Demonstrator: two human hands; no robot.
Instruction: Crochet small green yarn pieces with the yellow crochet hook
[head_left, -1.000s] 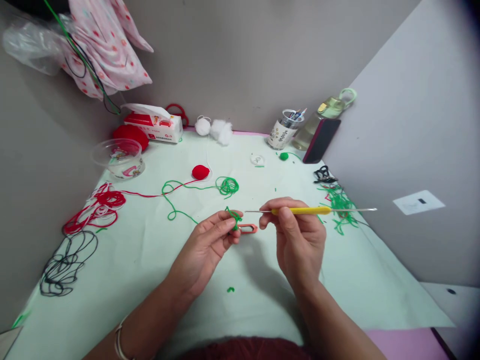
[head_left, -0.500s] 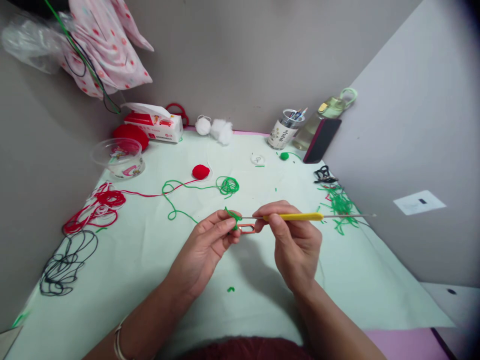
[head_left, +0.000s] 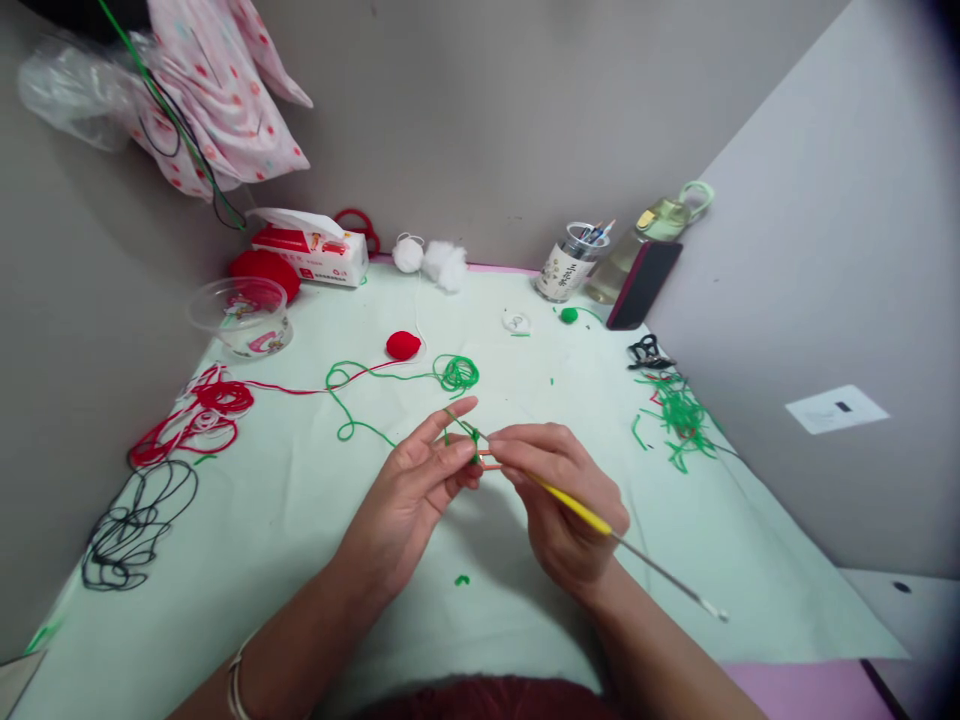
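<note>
Between the thumb and fingers of my left hand [head_left: 409,490] is a small piece of green crochet work [head_left: 474,445], its index finger raised with green yarn over it. An orange stitch marker [head_left: 490,460] hangs at the work's right side, partly behind my right fingers. My right hand [head_left: 566,495] grips a crochet hook [head_left: 574,506] with a yellow handle; its tip meets the green work, and its long metal end slants down to the right. From the work, green yarn [head_left: 352,420] runs left and back to a loose coil [head_left: 457,373].
A red yarn ball [head_left: 403,346] lies mid-table. To the left are red yarn [head_left: 217,400], black cord [head_left: 124,535] and a clear tub [head_left: 251,325]. Green scraps [head_left: 682,415], a phone [head_left: 645,285], a bottle [head_left: 626,255] and a pen cup [head_left: 566,270] stand or lie right.
My right hand has turned, so the hook went from nearly level to slanting, its far end swinging down toward me. My left index finger has lifted, raising the yarn.
</note>
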